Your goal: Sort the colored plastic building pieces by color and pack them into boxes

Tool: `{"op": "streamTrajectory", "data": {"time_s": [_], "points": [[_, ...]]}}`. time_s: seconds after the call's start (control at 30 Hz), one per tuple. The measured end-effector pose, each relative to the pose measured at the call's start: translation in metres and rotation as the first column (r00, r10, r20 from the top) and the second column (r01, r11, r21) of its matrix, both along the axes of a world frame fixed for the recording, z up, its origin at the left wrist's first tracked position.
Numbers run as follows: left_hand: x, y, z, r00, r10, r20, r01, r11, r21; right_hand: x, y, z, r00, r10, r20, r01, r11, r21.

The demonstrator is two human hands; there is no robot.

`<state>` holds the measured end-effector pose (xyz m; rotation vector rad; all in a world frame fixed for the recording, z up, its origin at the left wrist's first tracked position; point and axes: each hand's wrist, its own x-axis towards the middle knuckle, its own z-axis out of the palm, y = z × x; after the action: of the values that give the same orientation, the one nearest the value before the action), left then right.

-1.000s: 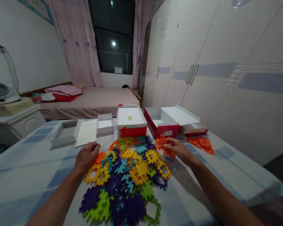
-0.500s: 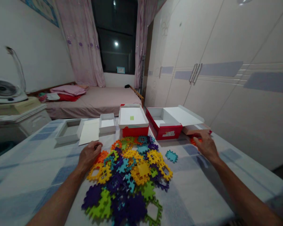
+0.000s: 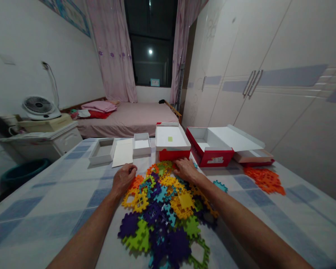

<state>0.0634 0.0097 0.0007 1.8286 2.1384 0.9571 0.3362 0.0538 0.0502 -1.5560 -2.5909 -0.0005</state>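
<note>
A heap of interlocking plastic tiles with toothed edges (image 3: 182, 239) lies before me in purple, green, yellow, blue and orange. My right hand (image 3: 187, 171) reaches over its far right part, fingers bent down and closed at an orange tile (image 3: 174, 166), mostly hidden under them. At the heap's left edge, beside some orange tiles (image 3: 137, 182), my left hand (image 3: 124, 178) rests with fingers curled and nothing showing in them. A separate patch of orange tiles (image 3: 264, 180) lies to the right. One blue tile (image 3: 220, 186) sits apart, partly behind my right forearm.
Behind the heap stand a grey-white tray (image 3: 90, 160), a pale flat card (image 3: 122, 153), a small white box (image 3: 142, 150), a red box with a white lid (image 3: 175, 154) and an open red box (image 3: 217, 158). Another shallow box (image 3: 253, 158) sits under its flap, at the right.
My right hand has left the orange tiles at the far right and moved left onto the heap's far side. My left hand stays by the heap's edge. The view has turned somewhat left.
</note>
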Motion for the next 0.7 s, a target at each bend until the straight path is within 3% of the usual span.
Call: {"op": "streamTrajectory", "data": {"time_s": [0.23, 0.37, 0.5, 0.6, 0.7], "points": [[0.000, 0.000, -0.001, 1.000, -0.012, -0.003, 0.012, 1.000, 0.016, 0.009, -0.005, 0.000, 0.999, -0.010, -0.050, 0.012, 1.000, 0.028], [0.002, 0.000, 0.000, 1.000, -0.013, -0.011, 0.013, 1.000, 0.022, 0.009, -0.010, 0.007, 0.938, 0.034, -0.344, 0.013, 0.991, 0.135], [0.003, 0.001, -0.001, 1.000, -0.020, -0.022, 0.021, 0.999, 0.033, -0.018, -0.011, 0.015, 0.851, 0.084, -0.518, -0.095, 0.995, 0.006], [0.003, 0.002, -0.002, 0.999, -0.036, -0.030, 0.038, 0.998, 0.042, -0.050, -0.008, 0.018, 0.878, 0.102, -0.468, -0.172, 0.979, -0.109], [0.003, 0.001, -0.001, 0.998, -0.065, -0.027, 0.066, 0.996, 0.053, -0.074, -0.003, 0.014, 0.912, 0.103, -0.397, -0.174, 0.974, -0.147]]}}
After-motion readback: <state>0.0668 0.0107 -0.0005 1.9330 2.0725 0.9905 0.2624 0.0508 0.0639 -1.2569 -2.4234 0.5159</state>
